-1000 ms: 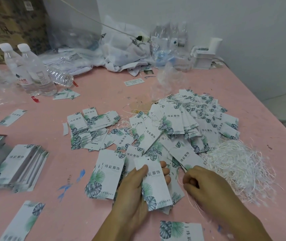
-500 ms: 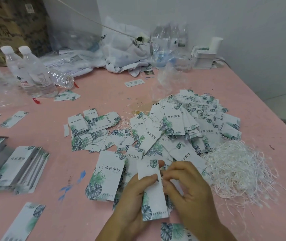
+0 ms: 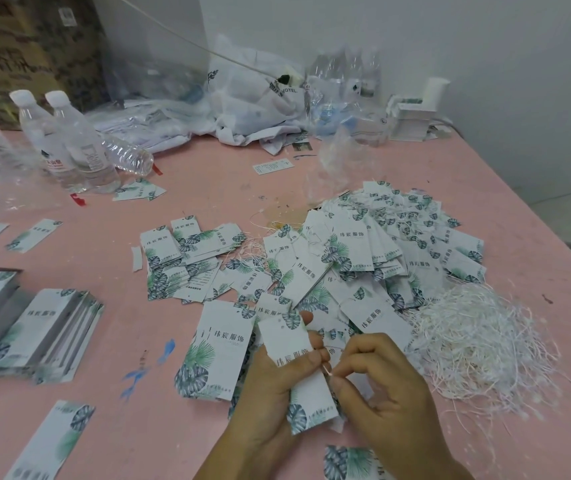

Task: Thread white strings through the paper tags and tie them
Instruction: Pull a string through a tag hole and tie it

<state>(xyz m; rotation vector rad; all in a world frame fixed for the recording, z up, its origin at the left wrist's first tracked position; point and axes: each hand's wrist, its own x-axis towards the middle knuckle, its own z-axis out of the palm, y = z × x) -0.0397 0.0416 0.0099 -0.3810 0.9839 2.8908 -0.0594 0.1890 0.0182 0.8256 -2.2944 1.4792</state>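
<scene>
My left hand (image 3: 273,386) grips a white paper tag (image 3: 294,344) with green leaf print, thumb across its front, low in the middle of the view. Its small punched hole sits near the top edge. My right hand (image 3: 384,389) is right beside it and pinches a thin white string (image 3: 326,368) between thumb and forefinger at the tag's right edge. A loose heap of white strings (image 3: 478,341) lies to the right. A big pile of strung tags (image 3: 381,258) spreads behind the hands.
The pink table (image 3: 208,174) holds stacked tags (image 3: 34,330) at left, a larger tag (image 3: 218,355) beside my left hand, water bottles (image 3: 69,147) at back left, plastic bags (image 3: 253,98) along the wall and a white box (image 3: 415,116) at back right.
My right hand came from the string heap's edge to the tag with a string. The left hand tilted the tag and slid its thumb over the front.
</scene>
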